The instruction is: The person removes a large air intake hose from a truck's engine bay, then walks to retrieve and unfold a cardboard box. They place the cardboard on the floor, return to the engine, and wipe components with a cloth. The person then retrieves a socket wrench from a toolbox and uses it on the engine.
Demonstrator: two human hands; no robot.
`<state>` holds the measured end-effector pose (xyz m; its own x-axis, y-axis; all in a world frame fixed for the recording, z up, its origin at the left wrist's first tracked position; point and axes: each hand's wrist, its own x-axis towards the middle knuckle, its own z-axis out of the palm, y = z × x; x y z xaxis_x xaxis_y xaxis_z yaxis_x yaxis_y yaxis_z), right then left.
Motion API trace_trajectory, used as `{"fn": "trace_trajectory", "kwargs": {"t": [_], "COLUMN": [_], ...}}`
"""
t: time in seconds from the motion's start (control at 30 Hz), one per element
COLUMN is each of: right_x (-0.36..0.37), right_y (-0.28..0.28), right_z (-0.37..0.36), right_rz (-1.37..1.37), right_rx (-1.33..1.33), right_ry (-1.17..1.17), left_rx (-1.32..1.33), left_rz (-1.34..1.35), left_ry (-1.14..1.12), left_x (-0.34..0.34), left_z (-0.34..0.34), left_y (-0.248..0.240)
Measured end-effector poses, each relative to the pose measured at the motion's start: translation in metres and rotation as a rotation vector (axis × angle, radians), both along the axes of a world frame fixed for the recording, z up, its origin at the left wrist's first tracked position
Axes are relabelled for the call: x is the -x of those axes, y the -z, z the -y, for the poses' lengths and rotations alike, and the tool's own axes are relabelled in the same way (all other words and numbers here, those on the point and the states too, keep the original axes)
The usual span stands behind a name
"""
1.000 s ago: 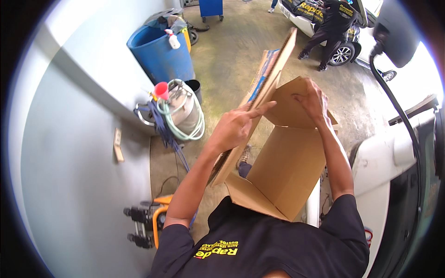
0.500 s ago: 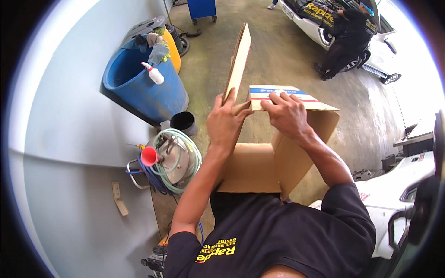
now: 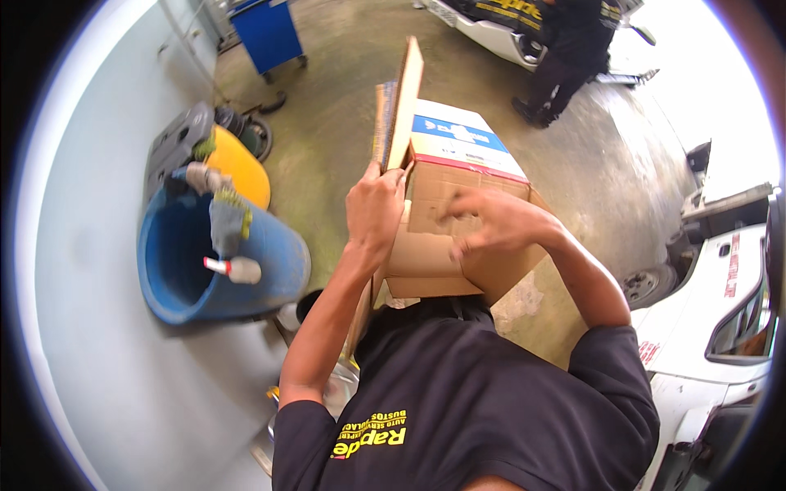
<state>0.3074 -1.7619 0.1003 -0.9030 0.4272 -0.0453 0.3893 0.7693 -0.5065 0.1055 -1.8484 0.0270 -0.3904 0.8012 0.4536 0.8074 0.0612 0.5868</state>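
Note:
A brown cardboard box (image 3: 430,255) stands in front of my body, with a white panel (image 3: 471,139) striped blue and red on its far side. My left hand (image 3: 375,209) is closed on the box's left upper edge, at the foot of an upright cardboard flap (image 3: 407,110). Over the box hovers my right hand (image 3: 499,222), its fingers apart, slightly blurred, and nothing in them. Whether its fingertips touch the cardboard beneath, I cannot tell.
To the left stand a blue barrel (image 3: 282,245) with gloves and a spray bottle (image 3: 237,268) on its rim, and a yellow container (image 3: 241,168). A blue cart (image 3: 266,37) is farther off. A co-worker (image 3: 565,65) leans at a white car; another white vehicle (image 3: 704,327) is at right.
My right hand has let go of the printed flap's edge and moved down over the box. The striped panel shows more fully. The whole view has shifted; my left hand keeps its hold.

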Motion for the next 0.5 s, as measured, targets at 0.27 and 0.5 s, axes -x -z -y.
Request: {"fn": "trace_trajectory", "kwargs": {"t": [0.27,0.5], "right_x": [0.136,0.252], "right_y": [0.032,0.077], "right_z": [-0.170,-0.304], "right_rz": [-0.092,-0.341], "right_rx": [-0.292,-0.457], "right_ry": [0.279,0.027], "left_rx": [-0.025,0.008], "left_rz": [-0.108,-0.135], "left_ry": [0.074,-0.014], "left_x": [0.091,0.196], "left_z": [-0.125,-0.239], "left_y": [-0.044,-0.037]}}
